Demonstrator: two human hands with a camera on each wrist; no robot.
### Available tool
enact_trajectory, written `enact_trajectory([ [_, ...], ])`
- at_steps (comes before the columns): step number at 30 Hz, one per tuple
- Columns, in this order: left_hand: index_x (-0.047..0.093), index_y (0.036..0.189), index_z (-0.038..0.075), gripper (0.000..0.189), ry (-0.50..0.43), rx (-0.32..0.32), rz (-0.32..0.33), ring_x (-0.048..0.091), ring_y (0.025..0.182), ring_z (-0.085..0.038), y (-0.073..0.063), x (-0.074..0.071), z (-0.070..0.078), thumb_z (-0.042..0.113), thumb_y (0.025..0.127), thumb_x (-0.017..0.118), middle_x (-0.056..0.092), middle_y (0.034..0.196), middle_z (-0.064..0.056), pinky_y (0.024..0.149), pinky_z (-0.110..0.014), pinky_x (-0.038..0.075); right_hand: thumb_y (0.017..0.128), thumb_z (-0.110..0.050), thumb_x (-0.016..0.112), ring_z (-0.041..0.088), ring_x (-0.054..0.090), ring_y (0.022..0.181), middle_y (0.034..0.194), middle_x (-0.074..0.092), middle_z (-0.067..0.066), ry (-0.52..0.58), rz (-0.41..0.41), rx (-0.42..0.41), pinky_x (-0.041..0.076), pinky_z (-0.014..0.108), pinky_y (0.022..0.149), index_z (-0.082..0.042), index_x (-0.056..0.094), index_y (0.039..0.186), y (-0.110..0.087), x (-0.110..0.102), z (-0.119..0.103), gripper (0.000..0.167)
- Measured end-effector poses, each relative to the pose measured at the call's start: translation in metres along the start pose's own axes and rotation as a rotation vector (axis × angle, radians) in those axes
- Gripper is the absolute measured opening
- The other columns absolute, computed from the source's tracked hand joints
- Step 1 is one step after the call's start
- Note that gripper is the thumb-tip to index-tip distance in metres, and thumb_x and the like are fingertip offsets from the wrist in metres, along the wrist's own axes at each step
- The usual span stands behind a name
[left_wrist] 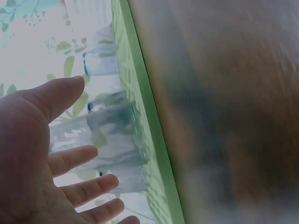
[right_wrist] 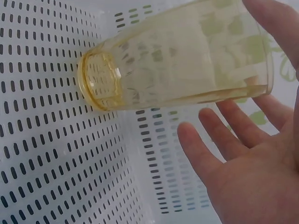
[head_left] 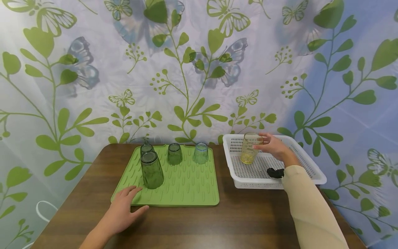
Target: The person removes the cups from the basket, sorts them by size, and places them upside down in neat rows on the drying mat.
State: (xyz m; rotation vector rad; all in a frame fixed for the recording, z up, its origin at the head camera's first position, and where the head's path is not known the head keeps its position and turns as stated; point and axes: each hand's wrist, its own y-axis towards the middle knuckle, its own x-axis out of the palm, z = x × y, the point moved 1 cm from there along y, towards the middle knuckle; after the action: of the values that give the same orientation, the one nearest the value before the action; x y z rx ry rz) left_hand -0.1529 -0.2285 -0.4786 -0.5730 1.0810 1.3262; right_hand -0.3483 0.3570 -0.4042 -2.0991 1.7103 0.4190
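My right hand (head_left: pixel 272 147) holds a tall, clear yellow drinking glass (head_left: pixel 248 152) near its rim, thumb on one side and fingers on the other. The glass leans slightly, with its thick base close over the floor of a white perforated plastic basket (head_left: pixel 228 162). Over the front left corner of a green ribbed drying mat (head_left: pixel 186 186), my left hand (head_left: pixel 122 211) is spread with nothing in it. Just beyond its fingers stands a tall green glass (head_left: pixel 152 173), narrower end up. Behind the tall one, another dark green glass (head_left: pixel 147 148) is partly hidden.
A short green glass (head_left: pixel 175 154) and a pale blue glass (head_left: pixel 200 154) stand along the mat's back. Some small black object (head_left: pixel 275 173) shows by my right cuff, over the basket. Mat and basket are on a brown wooden table (head_left: pixel 192 228), before a leaf-and-butterfly curtain (head_left: pixel 199 69).
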Motion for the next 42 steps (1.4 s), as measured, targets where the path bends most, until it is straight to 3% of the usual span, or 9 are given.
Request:
enact_trajectory([
  [6,0.062,0.137,0.008,0.065,0.029,0.051,0.023,0.051,0.131,-0.049,-0.004,0.0,0.014,0.045,0.086,0.08,0.056,0.14,-0.023,0.1,-0.068,0.044,0.094,-0.028,0.077,0.051,0.022,0.152,0.166,0.016,0.029,0.015,-0.067,-0.007,0.029,0.064,0.121,-0.011,0.004,0.166,0.005,0.002,0.005,0.104],
  [12,0.06,0.139,0.011,0.063,-0.017,0.07,0.016,0.049,0.135,-0.045,0.0,0.005,0.025,0.041,0.088,0.08,0.055,0.143,-0.02,0.103,-0.067,0.044,0.094,-0.022,0.077,0.05,0.023,0.152,0.167,0.015,0.029,0.038,-0.12,0.013,0.029,0.063,0.121,-0.008,0.005,0.166,0.011,0.003,0.011,0.102],
  [25,0.055,0.146,0.015,0.069,-0.211,0.126,0.022,0.049,0.14,-0.036,0.011,0.02,0.047,0.045,0.089,0.079,0.051,0.151,-0.009,0.107,-0.059,0.046,0.095,-0.014,0.075,0.049,0.034,0.147,0.166,0.023,0.028,-0.056,-0.077,0.01,0.04,0.061,0.115,-0.004,0.012,0.164,0.014,0.01,0.013,0.094],
  [32,0.05,0.149,0.027,0.071,-0.353,0.141,-0.009,0.051,0.141,-0.024,0.017,0.027,0.059,0.046,0.088,0.08,0.051,0.152,0.003,0.109,-0.054,0.047,0.092,-0.018,0.078,0.047,0.04,0.144,0.164,0.028,0.026,-0.091,-0.043,0.029,0.044,0.059,0.112,-0.004,0.018,0.163,0.014,0.012,0.013,0.094],
  [38,0.048,0.149,0.03,0.066,-0.474,0.184,-0.017,0.052,0.139,-0.028,0.025,0.034,0.065,0.041,0.091,0.078,0.051,0.151,0.003,0.11,-0.05,0.049,0.092,-0.019,0.079,0.049,0.038,0.144,0.164,0.026,0.028,-0.064,-0.059,0.033,0.044,0.06,0.113,-0.002,0.017,0.162,0.013,0.012,0.012,0.096],
  [42,0.047,0.149,0.03,0.064,-0.505,0.223,-0.005,0.051,0.139,-0.027,0.032,0.038,0.067,0.039,0.093,0.077,0.052,0.151,-0.001,0.111,-0.049,0.048,0.091,-0.021,0.08,0.049,0.04,0.143,0.161,0.029,0.028,-0.066,-0.062,0.005,0.046,0.059,0.111,-0.002,0.022,0.161,0.011,0.011,0.009,0.093],
])
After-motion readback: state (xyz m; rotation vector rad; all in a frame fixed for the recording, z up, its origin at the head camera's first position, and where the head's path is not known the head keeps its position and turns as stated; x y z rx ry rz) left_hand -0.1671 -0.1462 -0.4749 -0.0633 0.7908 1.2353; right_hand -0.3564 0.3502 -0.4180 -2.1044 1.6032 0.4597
